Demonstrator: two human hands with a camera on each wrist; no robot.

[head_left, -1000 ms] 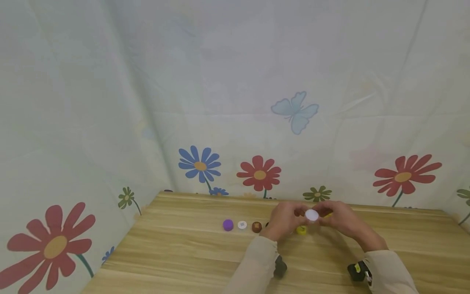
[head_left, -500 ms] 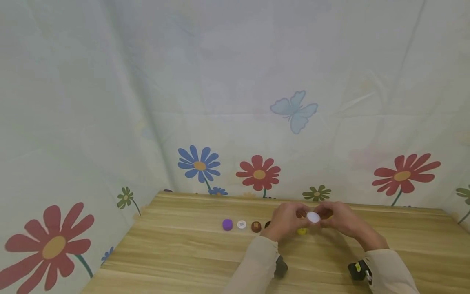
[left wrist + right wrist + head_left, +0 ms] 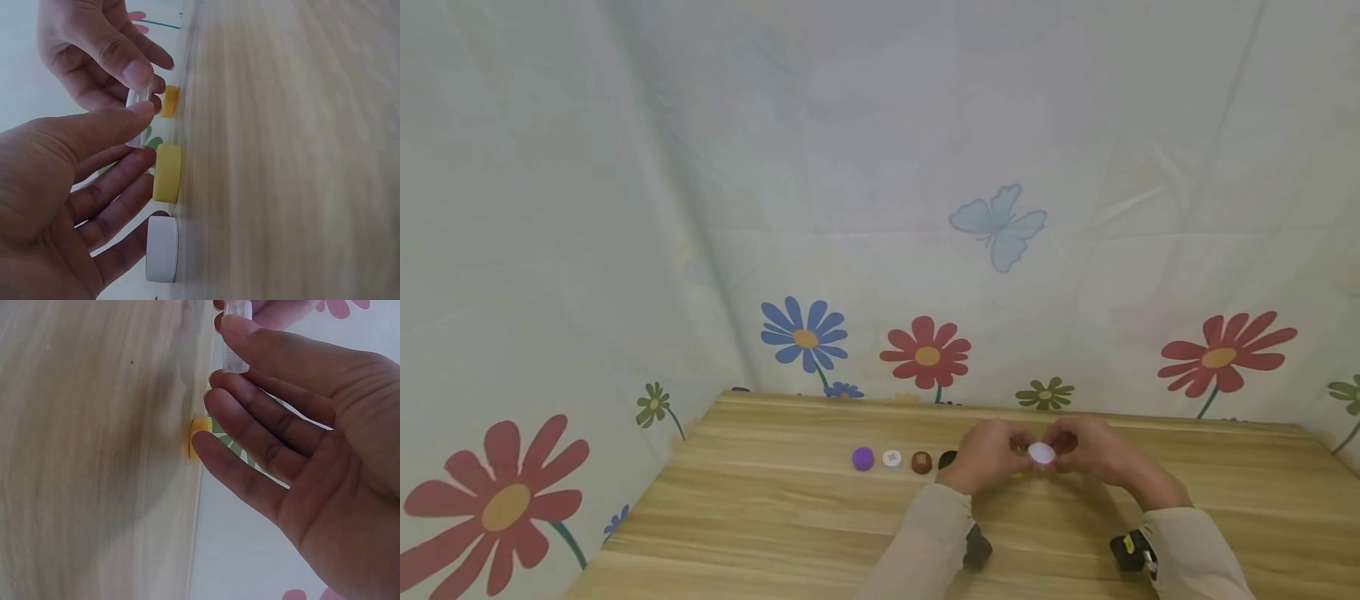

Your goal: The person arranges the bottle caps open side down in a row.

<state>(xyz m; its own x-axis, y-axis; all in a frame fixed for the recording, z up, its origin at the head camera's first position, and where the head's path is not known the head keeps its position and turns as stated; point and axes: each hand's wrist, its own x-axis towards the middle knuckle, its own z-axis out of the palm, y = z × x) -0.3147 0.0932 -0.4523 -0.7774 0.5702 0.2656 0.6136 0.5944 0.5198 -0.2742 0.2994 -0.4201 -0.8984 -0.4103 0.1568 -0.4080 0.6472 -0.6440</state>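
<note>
Between both hands is a white, translucent bottle cap (image 3: pixel 1041 453) with a ridged side, held just over the table. My left hand (image 3: pixel 992 457) pinches it from the left with thumb and fingertips; my right hand (image 3: pixel 1093 450) grips its other side. In the left wrist view the left thumb lies against the cap (image 3: pixel 139 100). Below the left fingers stand a yellow cap (image 3: pixel 167 174) and a white ridged cap (image 3: pixel 162 250). A smaller orange-yellow cap (image 3: pixel 199 439) sits behind the right fingertips in the right wrist view.
A row of caps runs left of the hands: purple (image 3: pixel 862 458), white (image 3: pixel 892 459), brown (image 3: pixel 921 462) and a partly hidden black one (image 3: pixel 947 459). They lie on a wood-grain table (image 3: pixel 760 517). A flower-print curtain (image 3: pixel 850 167) hangs behind the table's far edge.
Both hands have lowered slightly with the white cap between them, now overlapping more of the yellow cap behind. The row of caps stays put.
</note>
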